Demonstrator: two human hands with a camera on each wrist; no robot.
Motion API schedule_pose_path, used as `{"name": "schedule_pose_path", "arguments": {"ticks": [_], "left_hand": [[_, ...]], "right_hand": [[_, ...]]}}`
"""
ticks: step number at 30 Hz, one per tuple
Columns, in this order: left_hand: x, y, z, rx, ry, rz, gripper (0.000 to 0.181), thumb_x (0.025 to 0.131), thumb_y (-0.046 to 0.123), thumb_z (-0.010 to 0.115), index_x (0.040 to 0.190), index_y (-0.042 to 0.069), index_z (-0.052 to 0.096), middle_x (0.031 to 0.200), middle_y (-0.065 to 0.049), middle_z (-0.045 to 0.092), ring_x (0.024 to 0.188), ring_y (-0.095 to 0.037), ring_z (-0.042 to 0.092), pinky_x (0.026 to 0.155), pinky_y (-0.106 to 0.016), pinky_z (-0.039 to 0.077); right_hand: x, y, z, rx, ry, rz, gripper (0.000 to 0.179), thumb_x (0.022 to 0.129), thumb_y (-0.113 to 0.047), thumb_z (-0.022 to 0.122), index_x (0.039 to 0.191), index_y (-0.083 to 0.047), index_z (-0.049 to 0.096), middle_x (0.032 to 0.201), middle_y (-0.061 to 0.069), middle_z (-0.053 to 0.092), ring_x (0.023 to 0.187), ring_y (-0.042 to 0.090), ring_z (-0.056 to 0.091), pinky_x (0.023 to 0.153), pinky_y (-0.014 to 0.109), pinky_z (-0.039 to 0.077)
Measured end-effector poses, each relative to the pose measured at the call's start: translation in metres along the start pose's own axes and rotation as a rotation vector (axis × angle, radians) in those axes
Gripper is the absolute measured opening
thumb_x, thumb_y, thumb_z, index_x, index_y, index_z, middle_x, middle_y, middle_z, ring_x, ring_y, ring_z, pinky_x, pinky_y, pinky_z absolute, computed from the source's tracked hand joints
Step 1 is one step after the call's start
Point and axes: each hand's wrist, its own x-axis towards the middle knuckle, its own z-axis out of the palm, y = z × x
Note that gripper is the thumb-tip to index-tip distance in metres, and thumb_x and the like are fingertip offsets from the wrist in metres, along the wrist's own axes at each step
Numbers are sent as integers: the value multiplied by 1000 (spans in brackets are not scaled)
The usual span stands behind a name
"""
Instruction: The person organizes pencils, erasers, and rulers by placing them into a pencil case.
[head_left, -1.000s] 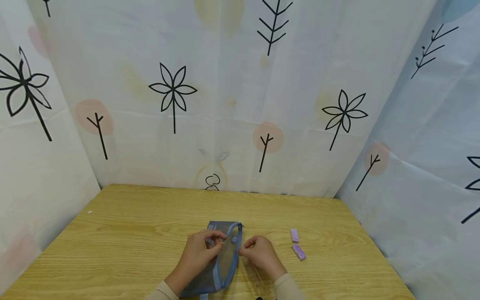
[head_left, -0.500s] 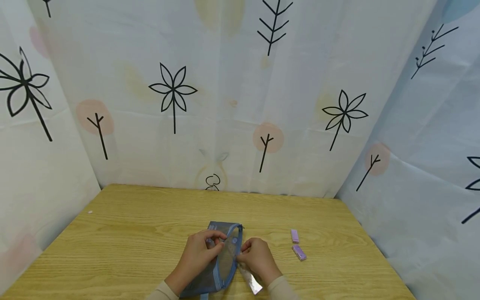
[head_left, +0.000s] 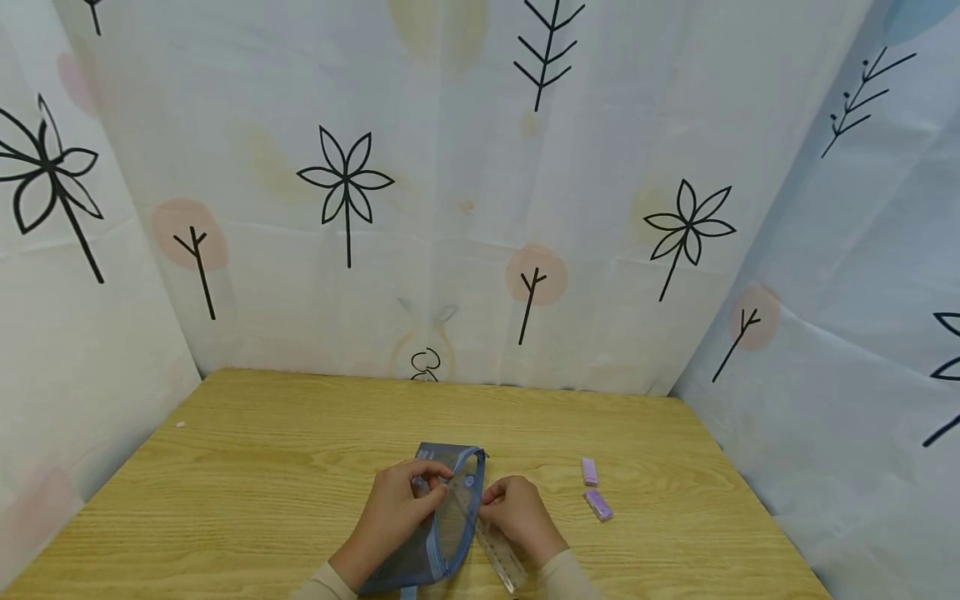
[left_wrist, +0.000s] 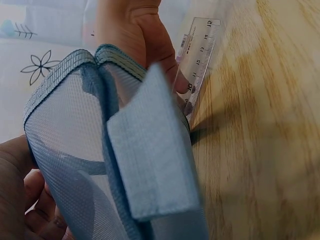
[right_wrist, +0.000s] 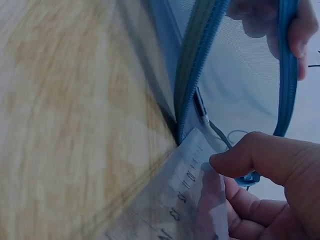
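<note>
A blue mesh pouch (head_left: 405, 558) stands unzipped near the table's front, its mouth spread toward the right. My left hand (head_left: 401, 504) grips the left side of that mouth between thumb and fingers. In the right wrist view the zipper edges (right_wrist: 200, 55) are wide apart. My right hand (head_left: 522, 517) pinches a clear ruler (head_left: 501, 560) with black markings. The ruler lies slanted, its far end within the pouch mouth and its near end outside. Inside the pouch, a thin dark stick (right_wrist: 201, 106) with a pale band shows.
Two small purple blocks (head_left: 598, 504) lie on the wooden table (head_left: 300, 433) to the right of my right hand. A tiny pale scrap (head_left: 180, 424) is near the table's left edge. Printed cloth (head_left: 435, 208) hangs around the back and sides.
The ruler has turned in my right hand, so its glare has faded and its markings show. My right hand has shifted slightly downward. The left hand and pouch have stayed put.
</note>
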Motion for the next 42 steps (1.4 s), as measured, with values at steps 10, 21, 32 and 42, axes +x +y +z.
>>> {"name": "schedule_pose_path", "arguments": {"ticks": [10, 21, 32, 42], "left_hand": [[0, -1, 0, 10, 6, -1, 15, 84, 3, 69, 96, 8, 74, 75, 4, 62, 46, -5, 52, 42, -24, 48], [0, 0, 0, 9, 8, -7, 15, 84, 4, 69, 97, 9, 74, 75, 4, 61, 46, -5, 53, 42, -25, 48], [0, 0, -1, 20, 10, -7, 15, 84, 4, 69, 97, 9, 74, 75, 4, 62, 45, -5, 52, 42, -25, 48], [-1, 1, -1, 14, 17, -5, 15, 84, 2, 68, 96, 8, 74, 76, 4, 62, 47, -4, 53, 42, -24, 47]], "right_hand": [[1, -2, -5, 203, -105, 75, 17, 87, -6, 62, 93, 8, 69, 72, 3, 62, 56, 9, 56, 51, 24, 52], [6, 3, -3, 481, -143, 191, 26, 91, -8, 60, 104, 14, 65, 74, 2, 62, 62, 7, 60, 56, 19, 53], [9, 2, -1, 578, -128, 189, 22, 94, -8, 59, 100, 12, 65, 68, -3, 60, 61, 4, 58, 54, 16, 49], [7, 1, -2, 666, -144, 166, 30, 96, -8, 57, 110, 18, 60, 72, -1, 60, 65, 5, 59, 59, 17, 52]]}}
